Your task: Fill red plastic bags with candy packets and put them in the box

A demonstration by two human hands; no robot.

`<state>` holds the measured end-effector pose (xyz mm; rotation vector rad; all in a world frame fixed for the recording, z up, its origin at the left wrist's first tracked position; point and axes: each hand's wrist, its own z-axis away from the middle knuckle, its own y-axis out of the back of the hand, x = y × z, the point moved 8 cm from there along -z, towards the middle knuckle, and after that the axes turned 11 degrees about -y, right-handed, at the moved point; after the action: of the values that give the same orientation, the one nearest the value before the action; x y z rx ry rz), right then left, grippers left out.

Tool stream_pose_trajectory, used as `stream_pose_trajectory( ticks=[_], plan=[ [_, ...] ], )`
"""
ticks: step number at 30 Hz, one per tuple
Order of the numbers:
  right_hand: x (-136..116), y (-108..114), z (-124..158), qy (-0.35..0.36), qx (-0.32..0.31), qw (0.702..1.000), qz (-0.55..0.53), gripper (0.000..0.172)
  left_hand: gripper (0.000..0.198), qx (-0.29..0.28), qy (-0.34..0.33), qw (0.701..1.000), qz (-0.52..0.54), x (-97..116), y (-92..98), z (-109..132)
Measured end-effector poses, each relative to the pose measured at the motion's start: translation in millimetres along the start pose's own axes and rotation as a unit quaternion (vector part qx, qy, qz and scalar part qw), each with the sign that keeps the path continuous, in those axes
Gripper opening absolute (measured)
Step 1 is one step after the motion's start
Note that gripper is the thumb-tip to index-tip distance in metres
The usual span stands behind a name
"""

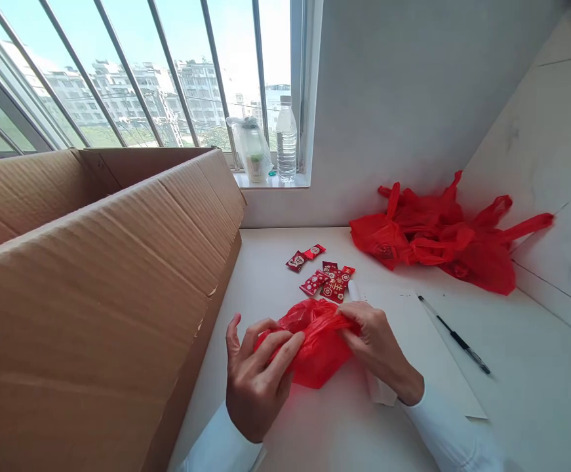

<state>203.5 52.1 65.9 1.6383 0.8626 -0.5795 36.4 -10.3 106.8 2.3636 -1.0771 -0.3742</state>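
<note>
A red plastic bag (317, 360) is between my two hands, low over the white table. My left hand (263, 367) grips its left edge with thumb and fingers, the little finger lifted away. On the other side my right hand (376, 341) pinches the bag's upper right edge. The bag's mouth faces up, and what lies inside it cannot be made out. Just beyond the bag lie several small red packets, among them a larger patterned one (337, 283), a spotted one (313, 282) and a dark red one (296, 261).
A large open cardboard box (118, 314) fills the left side. Red plastic bags (427, 229) are heaped by the wall at the back right. White paper (423, 347) and a black pen (455, 335) lie at right. A water bottle (286, 141) stands on the windowsill (295, 178).
</note>
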Motion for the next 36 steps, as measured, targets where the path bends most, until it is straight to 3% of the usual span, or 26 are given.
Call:
stream_pose_trajectory(
  ticks=[2, 4, 6, 8, 11, 13, 16, 19, 22, 26, 31, 34, 36],
  plan=[
    [19, 11, -3, -0.073, 0.045, 0.995, -0.050, 0.025, 0.020, 0.039, 0.103, 0.990, 0.091, -17, 4.9, 5],
    [42, 19, -6, -0.149, 0.079, 0.979, -0.117, 0.029, 0.013, 0.087, 0.244, 0.946, 0.195, -40, 4.8, 18],
    [58, 24, -12, -0.176, 0.087, 0.965, -0.171, 0.021, 0.012, 0.119, 0.330, 0.899, 0.262, -53, 1.5, 30],
    [67, 32, -17, -0.171, 0.096, 0.959, -0.204, 0.013, 0.012, 0.133, 0.333, 0.891, 0.279, -55, 1.6, 33],
    [65, 57, -16, -0.144, 0.158, 0.955, -0.204, 0.035, 0.010, 0.146, 0.289, 0.914, 0.244, -50, 8.3, 30],
    [42, 80, -5, -0.081, 0.225, 0.959, -0.152, 0.041, 0.007, 0.154, 0.266, 0.928, 0.209, -45, 13.9, 26],
    [-21, 98, 22, 0.088, 0.286, 0.953, -0.044, 0.041, 0.005, 0.148, 0.213, 0.953, 0.157, -36, 19.9, 17],
    [-77, 70, 43, 0.259, 0.191, 0.945, 0.066, 0.034, 0.008, 0.136, 0.188, 0.964, 0.133, -31, 20.9, 13],
    [-91, 25, 48, 0.316, 0.069, 0.933, 0.157, 0.031, 0.010, 0.140, 0.201, 0.960, 0.138, -32, 20.2, 17],
    [-74, -11, 37, 0.272, -0.014, 0.939, 0.208, 0.027, 0.019, 0.150, 0.198, 0.956, 0.157, -29, 19.0, 24],
    [-60, -27, 39, 0.242, -0.105, 0.942, 0.208, 0.018, 0.025, 0.204, 0.246, 0.932, 0.171, -32, 20.8, 30],
    [-48, -29, 34, 0.208, -0.067, 0.939, 0.264, 0.012, 0.022, 0.220, 0.247, 0.929, 0.166, -33, 24.5, 28],
    [-38, -25, 27, 0.166, -0.009, 0.937, 0.308, 0.037, 0.023, 0.198, 0.196, 0.952, 0.126, -27, 28.4, 20]
  ],
)
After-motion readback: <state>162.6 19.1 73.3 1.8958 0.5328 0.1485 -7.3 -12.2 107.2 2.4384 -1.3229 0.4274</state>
